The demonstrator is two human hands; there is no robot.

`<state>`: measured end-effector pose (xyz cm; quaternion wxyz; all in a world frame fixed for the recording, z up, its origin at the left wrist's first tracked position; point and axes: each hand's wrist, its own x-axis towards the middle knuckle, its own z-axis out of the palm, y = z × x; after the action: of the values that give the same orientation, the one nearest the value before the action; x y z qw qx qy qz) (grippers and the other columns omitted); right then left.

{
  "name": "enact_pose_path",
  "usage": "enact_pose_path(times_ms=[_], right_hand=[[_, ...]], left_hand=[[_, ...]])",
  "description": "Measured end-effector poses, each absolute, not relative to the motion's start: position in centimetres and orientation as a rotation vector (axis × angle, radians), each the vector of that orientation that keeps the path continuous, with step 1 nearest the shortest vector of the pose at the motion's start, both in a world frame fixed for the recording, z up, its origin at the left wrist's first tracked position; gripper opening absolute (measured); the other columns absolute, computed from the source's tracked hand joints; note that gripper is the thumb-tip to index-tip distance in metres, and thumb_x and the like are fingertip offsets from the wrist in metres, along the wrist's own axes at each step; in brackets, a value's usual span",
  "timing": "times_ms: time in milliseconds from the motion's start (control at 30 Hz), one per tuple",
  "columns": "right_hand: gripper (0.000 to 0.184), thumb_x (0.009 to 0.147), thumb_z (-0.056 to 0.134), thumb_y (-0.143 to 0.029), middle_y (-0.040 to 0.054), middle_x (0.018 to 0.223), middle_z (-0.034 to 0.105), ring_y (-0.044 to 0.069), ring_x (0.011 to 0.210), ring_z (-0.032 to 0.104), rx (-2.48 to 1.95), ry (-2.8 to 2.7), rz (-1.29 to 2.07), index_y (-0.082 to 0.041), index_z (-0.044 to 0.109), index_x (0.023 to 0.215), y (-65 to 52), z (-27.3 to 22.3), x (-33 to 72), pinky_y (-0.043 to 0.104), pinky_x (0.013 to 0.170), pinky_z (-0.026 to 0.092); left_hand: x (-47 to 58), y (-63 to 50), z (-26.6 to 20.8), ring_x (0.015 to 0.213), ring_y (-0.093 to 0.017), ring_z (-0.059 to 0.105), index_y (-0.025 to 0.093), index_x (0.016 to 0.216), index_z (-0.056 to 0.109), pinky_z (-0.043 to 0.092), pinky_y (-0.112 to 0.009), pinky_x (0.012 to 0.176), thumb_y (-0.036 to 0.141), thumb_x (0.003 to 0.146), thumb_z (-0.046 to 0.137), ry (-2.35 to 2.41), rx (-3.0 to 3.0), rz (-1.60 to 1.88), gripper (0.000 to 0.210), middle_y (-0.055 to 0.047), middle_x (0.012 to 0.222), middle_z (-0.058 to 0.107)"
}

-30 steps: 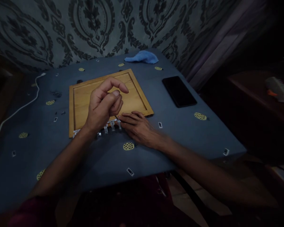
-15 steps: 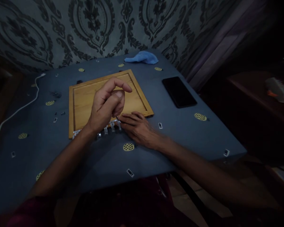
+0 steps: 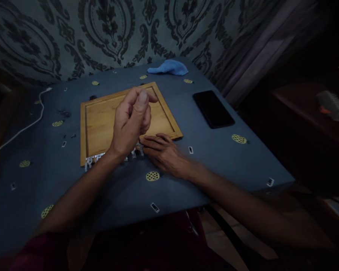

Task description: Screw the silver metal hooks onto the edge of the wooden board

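A dark blue tabletop printed with yellow pineapples fills most of the view. On it, left of centre, lies a rectangular, honey-coloured wooden panel with a raised border. The left hand is raised over this panel, its fingers curled inward and its thumb up close to the bent index finger; whether it pinches anything inside cannot be told. The right hand rests palm down at the near edge, fingers straight and close together, tips by a silvery metal hook strip. Right of the panel lies a black rectangular phone; beyond it, a crumpled bright-blue cloth. The silvery metal hook strip runs along the panel's near edge, partly hidden by the left forearm. Small dark pieces lie to the left.
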<state>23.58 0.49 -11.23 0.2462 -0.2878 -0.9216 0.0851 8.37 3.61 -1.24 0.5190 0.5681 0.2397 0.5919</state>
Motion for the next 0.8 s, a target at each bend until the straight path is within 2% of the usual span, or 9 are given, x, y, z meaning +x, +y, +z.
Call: enact_pose_path(times_ms=[133,267,500,633,800], right_hand=[[0.035,0.103,0.052,-0.016,0.0091,0.145,0.066,0.026,0.140,0.054,-0.759,-2.527,0.221,-0.021,0.066,0.134,0.5,-11.2,23.6,0.052,0.116,0.039],[0.036,0.100,0.055,-0.015,0.0100,0.145,0.065,0.027,0.139,0.054,-0.756,-2.543,0.224,-0.019,0.066,0.134,0.6,-11.2,23.7,0.052,0.116,0.039],[0.037,0.105,0.050,-0.018,0.0071,0.144,0.067,0.025,0.140,0.054,-0.770,-2.523,0.246,-0.023,0.064,0.139,0.6,-11.0,23.7,0.049,0.115,0.039],[0.037,0.106,0.049,-0.017,0.0066,0.143,0.067,0.024,0.140,0.053,-0.756,-2.497,0.224,-0.023,0.063,0.139,0.5,-11.1,23.7,0.048,0.115,0.038],[0.035,0.104,0.050,-0.018,0.0076,0.142,0.068,0.025,0.137,0.056,-0.746,-2.495,0.178,-0.021,0.065,0.136,0.6,-11.4,23.6,0.048,0.114,0.039]], left_hand=[[7.7,4.2,-0.6,0.036,-0.005,0.018,0.021,0.081,0.058,0.015,-0.020,0.035,0.054,0.094,0.067,0.459,1.433,1.226,0.037,0.011,0.046,0.024],[7.1,4.4,-0.3,0.035,-0.005,0.013,0.020,0.079,0.058,0.015,-0.021,0.034,0.053,0.096,0.064,0.425,1.466,1.076,0.037,0.011,0.045,0.024],[7.1,3.0,0.0,0.038,-0.006,0.017,0.021,0.078,0.061,0.013,-0.022,0.035,0.044,0.100,0.062,0.507,1.444,1.452,0.032,0.008,0.048,0.027],[6.8,2.5,0.5,0.038,-0.006,0.014,0.022,0.079,0.060,0.013,-0.023,0.035,0.044,0.099,0.063,0.550,1.423,1.458,0.030,0.008,0.048,0.024],[6.8,3.1,-0.6,0.036,-0.005,0.019,0.020,0.082,0.061,0.015,-0.019,0.035,0.046,0.101,0.061,0.474,1.435,1.433,0.032,0.010,0.047,0.026]])
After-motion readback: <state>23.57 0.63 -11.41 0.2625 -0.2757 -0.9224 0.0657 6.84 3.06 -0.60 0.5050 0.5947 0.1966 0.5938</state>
